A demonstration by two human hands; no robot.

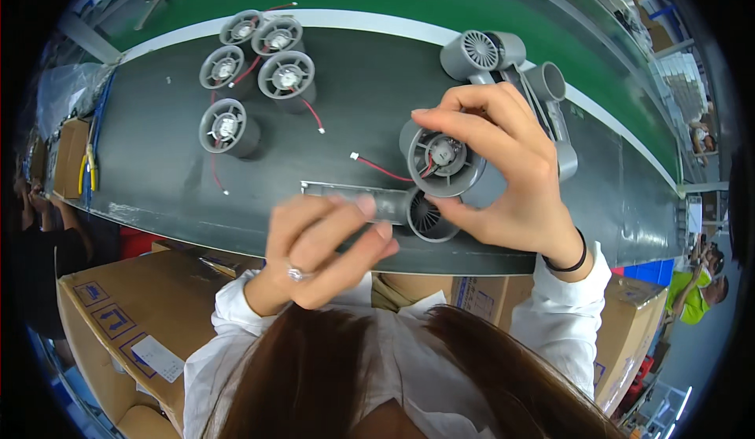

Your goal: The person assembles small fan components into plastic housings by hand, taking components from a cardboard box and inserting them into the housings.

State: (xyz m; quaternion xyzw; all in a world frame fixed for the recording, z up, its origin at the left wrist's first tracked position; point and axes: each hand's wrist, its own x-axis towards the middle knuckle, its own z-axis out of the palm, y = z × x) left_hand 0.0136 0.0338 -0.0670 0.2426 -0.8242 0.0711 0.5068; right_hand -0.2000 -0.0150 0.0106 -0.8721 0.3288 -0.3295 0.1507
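My right hand (511, 176) grips a grey round fan housing (443, 160), thumb below and fingers over the top. Inside its ring sits a small motor with spokes, and a red-and-black wire with a white plug (355, 156) trails out to the left. Below it lies a grey fan-shaped body with a long hollow handle (389, 201), its round grille end (429, 217) under the held housing. My left hand (326, 242), slightly blurred, hovers in front of that handle. Its fingers are loosely bent and apart, with nothing visible in them.
Several grey motor housings (287, 76) with red wires stand at the left of the dark work surface (346, 117). More grey fan bodies (480, 52) lie at the far right. Yellow-handled pliers (89, 170) rest at the left end. Cardboard boxes (149, 305) stand below the near edge.
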